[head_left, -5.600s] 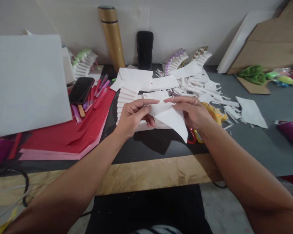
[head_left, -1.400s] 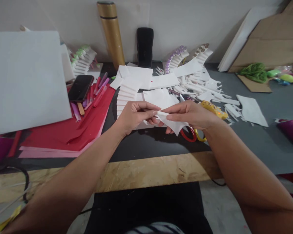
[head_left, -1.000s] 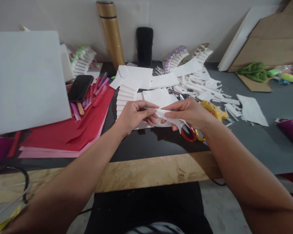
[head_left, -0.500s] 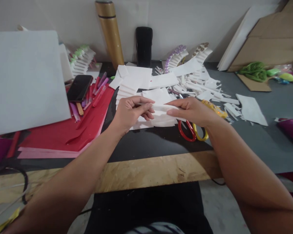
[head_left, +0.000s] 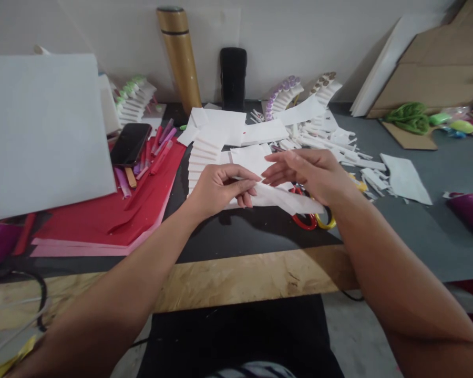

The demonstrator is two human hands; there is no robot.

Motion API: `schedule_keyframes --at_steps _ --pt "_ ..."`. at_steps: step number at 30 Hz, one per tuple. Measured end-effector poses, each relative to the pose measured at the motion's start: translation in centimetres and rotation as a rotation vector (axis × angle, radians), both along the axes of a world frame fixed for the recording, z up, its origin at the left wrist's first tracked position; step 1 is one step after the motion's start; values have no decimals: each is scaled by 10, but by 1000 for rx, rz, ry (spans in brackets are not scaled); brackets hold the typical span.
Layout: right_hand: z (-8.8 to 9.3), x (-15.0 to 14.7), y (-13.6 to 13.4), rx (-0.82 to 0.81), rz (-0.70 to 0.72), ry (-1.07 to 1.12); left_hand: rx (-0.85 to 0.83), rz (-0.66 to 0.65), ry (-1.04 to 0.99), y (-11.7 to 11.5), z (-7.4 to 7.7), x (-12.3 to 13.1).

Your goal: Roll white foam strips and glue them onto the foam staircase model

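White folded paper [head_left: 287, 199] is at the middle of your clock, just over the dark table [head_left: 220, 244]. Your left hand [head_left: 217, 189] pinches its left end between thumb and fingers. Your right hand [head_left: 313, 173] is loose, with its fingers a bit bent, just above the paper. I can't tell if it touches it.

At eleven o'clock from the paper, a tall gold bottle [head_left: 180, 60] leans a little by the wall. It has a dark top, and you can't see what is inside. At three o'clock, well apart, a shiny purple packet [head_left: 471, 210] lies on the table. What it holds is hidden too.

Your paper is thin, long and pointy at its right end. Under it, near five o'clock, a round red handle [head_left: 305, 228] peeks out. At one o'clock you have a messy pile of skinny white paper bits [head_left: 319, 140]. At two o'clock, a soft, stringy green bundle [head_left: 410, 116] sits on flat brown card. At nine o'clock there are smooth red sheets [head_left: 114, 215], with pink ones [head_left: 82, 249] under them. A rough wooden edge [head_left: 260, 278] runs along six o'clock.
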State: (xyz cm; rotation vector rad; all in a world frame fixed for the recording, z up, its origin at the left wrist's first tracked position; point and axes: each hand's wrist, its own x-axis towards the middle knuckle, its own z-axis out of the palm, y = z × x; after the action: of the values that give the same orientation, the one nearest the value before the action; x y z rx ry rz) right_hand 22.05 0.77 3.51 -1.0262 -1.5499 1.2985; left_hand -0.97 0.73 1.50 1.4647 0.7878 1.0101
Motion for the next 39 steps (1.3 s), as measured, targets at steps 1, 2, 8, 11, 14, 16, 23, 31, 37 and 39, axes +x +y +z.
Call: schedule_keyframes --at_steps 1,2,8,11,14,16,23,31,37,39 --pt "1 -4 -3 -65 57 -18 8 -14 3 -1 1 1" --pt "1 -7 -6 -108 120 -51 17 -21 7 -2 1 2" --pt "2 -18 -9 -54 313 -262 57 38 61 -1 0 4" --pt "-2 -18 -6 -26 279 -326 40 23 85 -1 -4 4" --pt "-6 -18 -4 -48 276 -328 55 18 123 -1 -6 4" --pt "-7 -18 -5 -76 265 -303 71 20 132 -1 -6 4" --pt "0 -15 -7 17 181 -294 -367 -118 -25 4 -1 4" --pt "-1 -15 -8 277 230 -548 -676 -350 -4 0 3 5" --pt "-4 -16 -7 321 244 -566 -684 -352 22 1 7 4" --pt "-4 -16 -7 311 242 -570 -667 -354 30 2 6 4"
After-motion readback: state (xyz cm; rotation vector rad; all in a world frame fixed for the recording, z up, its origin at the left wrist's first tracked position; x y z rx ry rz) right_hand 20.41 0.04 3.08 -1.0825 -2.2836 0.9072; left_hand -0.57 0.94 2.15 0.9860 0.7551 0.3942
